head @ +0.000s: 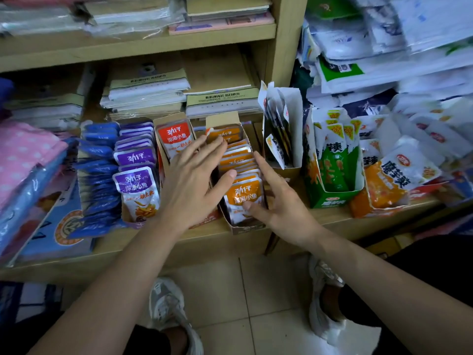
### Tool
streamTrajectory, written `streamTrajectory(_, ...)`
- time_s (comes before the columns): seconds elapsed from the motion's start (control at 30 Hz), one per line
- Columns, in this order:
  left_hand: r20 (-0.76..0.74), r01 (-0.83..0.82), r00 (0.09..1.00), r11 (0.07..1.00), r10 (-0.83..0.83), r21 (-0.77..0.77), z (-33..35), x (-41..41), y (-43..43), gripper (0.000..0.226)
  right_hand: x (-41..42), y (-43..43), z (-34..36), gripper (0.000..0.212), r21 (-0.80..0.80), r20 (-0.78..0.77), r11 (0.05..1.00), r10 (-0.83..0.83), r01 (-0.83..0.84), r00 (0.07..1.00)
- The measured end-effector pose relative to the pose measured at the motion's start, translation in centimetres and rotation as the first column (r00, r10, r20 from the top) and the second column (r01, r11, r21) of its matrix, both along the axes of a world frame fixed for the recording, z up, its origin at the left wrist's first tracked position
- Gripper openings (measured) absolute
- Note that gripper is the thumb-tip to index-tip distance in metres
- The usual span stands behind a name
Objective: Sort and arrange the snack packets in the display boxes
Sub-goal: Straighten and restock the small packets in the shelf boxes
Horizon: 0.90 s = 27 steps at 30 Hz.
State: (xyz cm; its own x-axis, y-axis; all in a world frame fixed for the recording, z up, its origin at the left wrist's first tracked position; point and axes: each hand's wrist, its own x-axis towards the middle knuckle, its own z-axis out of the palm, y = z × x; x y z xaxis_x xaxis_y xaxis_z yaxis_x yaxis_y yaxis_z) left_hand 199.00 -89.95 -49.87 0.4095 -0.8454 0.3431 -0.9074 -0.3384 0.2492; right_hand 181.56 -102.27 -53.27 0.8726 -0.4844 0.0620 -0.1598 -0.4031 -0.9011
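Left hand (194, 180) flat, fingers (212, 149) splayed over orange packets (240, 160); right hand (284, 208) straight-fingered along their display box (245, 228).

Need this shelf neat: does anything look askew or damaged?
Yes. The blue packets at the left sprawl loosely, with no box visible around them. The green box and the orange box at the right have torn, crumpled walls.
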Motion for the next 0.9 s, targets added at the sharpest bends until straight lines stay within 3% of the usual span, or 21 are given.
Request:
streamTrajectory(0.07,0.051,-0.031,0.998,0.999,0.031,-0.018,0.1,0.1,0.2,0.068,0.1,-0.1,0.1,0.088,-0.009,-0.006,1.000,0.009,-0.009,1.000)
streamTrajectory(0.23,-0.027,-0.062,0.998,0.998,0.063,0.025,1.1,-0.4,0.0,0.074,0.1,0.0,0.4,0.091,0.008,-0.011,1.000,0.015,-0.015,1.000)
streamTrajectory(0.4,-0.393,-0.045,0.919,0.990,-0.010,-0.130,0.8,-0.1,0.8,0.057,-0.3,0.2,0.6,0.100,0.054,-0.017,0.998,0.015,-0.014,1.000)
streamTrajectory(0.5,-0.297,-0.076,0.955,0.977,0.014,-0.199,0.6,0.6,2.5,0.029,-1.2,0.9,-0.5,0.101,0.070,-0.035,0.997,-0.038,0.041,0.999)
streamTrajectory(0.6,-0.188,-0.059,0.981,0.996,0.045,-0.072,-0.2,0.6,4.9,0.013,-2.2,2.1,-1.8,0.095,0.009,-0.059,0.989,-0.146,0.147,0.988)
streamTrajectory(0.73,-0.049,0.015,0.999,0.989,-0.007,0.147,-2.2,-0.7,7.1,0.018,-2.2,3.0,-2.1,0.068,-0.002,-0.017,0.979,-0.204,0.204,0.979)
streamTrajectory(0.9,0.064,-0.023,0.998,0.978,0.010,0.210,-2.5,-0.7,8.4,0.010,-0.1,3.6,-2.4,0.063,0.078,-0.033,0.979,-0.184,0.186,0.982)
